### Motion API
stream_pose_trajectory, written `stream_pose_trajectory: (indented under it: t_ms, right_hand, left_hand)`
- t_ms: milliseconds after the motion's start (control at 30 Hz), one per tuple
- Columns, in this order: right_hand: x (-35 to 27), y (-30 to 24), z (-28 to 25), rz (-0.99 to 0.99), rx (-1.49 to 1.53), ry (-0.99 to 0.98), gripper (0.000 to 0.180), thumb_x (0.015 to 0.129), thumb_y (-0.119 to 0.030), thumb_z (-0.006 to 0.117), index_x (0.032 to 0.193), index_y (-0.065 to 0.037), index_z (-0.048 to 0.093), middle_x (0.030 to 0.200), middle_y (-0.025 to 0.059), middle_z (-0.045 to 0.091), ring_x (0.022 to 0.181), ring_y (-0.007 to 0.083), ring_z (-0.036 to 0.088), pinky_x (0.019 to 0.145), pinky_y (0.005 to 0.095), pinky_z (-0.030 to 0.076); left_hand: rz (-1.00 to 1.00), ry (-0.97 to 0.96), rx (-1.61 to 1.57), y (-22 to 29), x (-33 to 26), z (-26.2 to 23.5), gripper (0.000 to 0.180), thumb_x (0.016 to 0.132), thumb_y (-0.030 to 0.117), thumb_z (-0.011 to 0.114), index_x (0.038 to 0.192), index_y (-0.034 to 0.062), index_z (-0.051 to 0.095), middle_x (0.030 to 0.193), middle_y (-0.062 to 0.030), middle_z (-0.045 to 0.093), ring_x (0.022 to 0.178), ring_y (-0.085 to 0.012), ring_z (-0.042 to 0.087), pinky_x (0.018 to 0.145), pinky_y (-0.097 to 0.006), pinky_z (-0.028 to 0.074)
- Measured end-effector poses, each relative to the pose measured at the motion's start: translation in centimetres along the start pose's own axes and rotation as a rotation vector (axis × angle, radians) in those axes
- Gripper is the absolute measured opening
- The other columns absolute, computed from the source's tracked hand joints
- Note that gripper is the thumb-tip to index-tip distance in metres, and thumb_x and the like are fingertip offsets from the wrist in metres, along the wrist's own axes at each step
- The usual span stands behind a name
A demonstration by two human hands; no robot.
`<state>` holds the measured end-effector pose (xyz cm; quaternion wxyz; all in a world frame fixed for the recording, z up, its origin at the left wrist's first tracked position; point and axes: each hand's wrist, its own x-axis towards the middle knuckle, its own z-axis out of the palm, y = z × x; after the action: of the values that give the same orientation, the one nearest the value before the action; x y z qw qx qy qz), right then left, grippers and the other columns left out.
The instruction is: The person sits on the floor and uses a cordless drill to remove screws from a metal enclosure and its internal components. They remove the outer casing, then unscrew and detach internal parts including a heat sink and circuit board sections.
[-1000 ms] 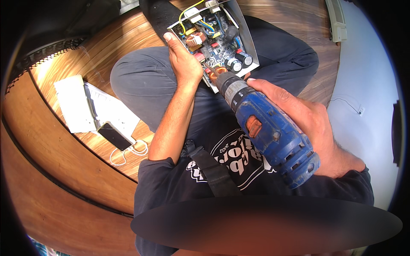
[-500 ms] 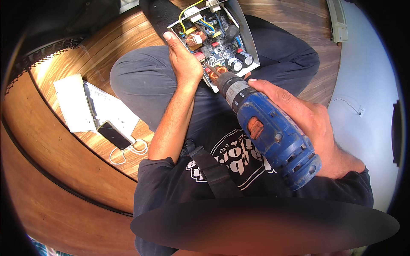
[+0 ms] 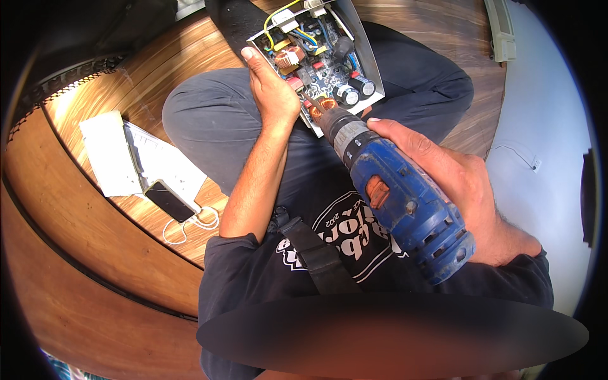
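Note:
Over my crossed legs rests an open metal-cased power supply point(image 3: 378, 60), tilted, its circuit board showing copper coils point(image 3: 290, 58), black capacitors point(image 3: 347, 95) and coloured wires. My left hand point(image 3: 273, 92) grips its left side, thumb up along the edge and the other fingers hidden beneath. In my right hand point(image 3: 453, 174) is a blue cordless drill point(image 3: 402, 196) with an orange switch on it. The drill's chuck points away from me and its thin bit reaches into the case beside the nearer copper coil. What the bit's tip touches is too small to tell.
On the wooden floor at the left lie white papers point(image 3: 104, 155) and a dark-screened phone point(image 3: 170, 201) with a white cable point(image 3: 209, 221). A curved brown wooden panel point(image 3: 95, 215) runs along the left. A white wall point(image 3: 538, 126) stands at the right.
Almost nothing differs. The drill and my right hand have shifted very slightly; my left hand and the power supply stay in place.

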<state>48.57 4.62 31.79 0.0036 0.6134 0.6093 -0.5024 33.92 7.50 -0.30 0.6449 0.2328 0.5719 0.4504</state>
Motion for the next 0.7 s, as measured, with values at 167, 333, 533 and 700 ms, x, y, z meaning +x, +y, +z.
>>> stream_pose_trajectory:
  t_ms: [167, 333, 533, 700]
  right_hand:
    - [-0.04, 0.17, -0.01, -0.007, -0.013, 0.003, 0.071, 0.093, -0.009, 0.084, 0.160, -0.001, 0.061, 0.143, 0.0213, 0.077, 0.116, 0.0352, 0.083, 0.100, 0.0388, 0.065]
    - [-0.01, 0.37, 0.10, -0.031, -0.009, 0.011, 0.072, 0.092, -0.010, 0.084, 0.160, 0.000, 0.061, 0.148, 0.0217, 0.075, 0.119, 0.0361, 0.082, 0.103, 0.0392, 0.065]
    - [-0.08, 0.39, 0.03, -0.024, 0.000, 0.003, 0.072, 0.093, -0.010, 0.084, 0.160, 0.000, 0.060, 0.149, 0.0217, 0.074, 0.121, 0.0367, 0.082, 0.104, 0.0393, 0.064]
    - [-0.10, 0.44, 0.03, -0.027, 0.008, 0.006, 0.072, 0.092, -0.011, 0.085, 0.160, 0.000, 0.061, 0.147, 0.0220, 0.075, 0.119, 0.0367, 0.082, 0.103, 0.0396, 0.065]
  left_hand:
    - [-0.002, 0.005, -0.018, -0.04, -0.04, 0.06, 0.096, 0.120, 0.071, 0.013, 0.159, -0.0069, 0.055, 0.151, -0.0193, 0.069, 0.144, -0.0292, 0.062, 0.126, -0.038, 0.042]
    - [0.014, 0.023, -0.002, -0.13, 0.06, 0.12, 0.097, 0.120, 0.071, 0.013, 0.159, -0.0077, 0.055, 0.153, -0.0202, 0.068, 0.145, -0.0301, 0.061, 0.127, -0.038, 0.041]
    - [0.012, 0.022, 0.003, 0.11, -0.08, 0.17, 0.096, 0.121, 0.070, 0.013, 0.158, -0.0078, 0.056, 0.151, -0.0204, 0.069, 0.144, -0.0302, 0.062, 0.126, -0.038, 0.042]
    - [0.021, 0.022, 0.004, 0.25, -0.17, 0.25, 0.097, 0.121, 0.070, 0.013, 0.156, -0.0077, 0.058, 0.148, -0.0205, 0.070, 0.142, -0.0304, 0.063, 0.125, -0.038, 0.042]
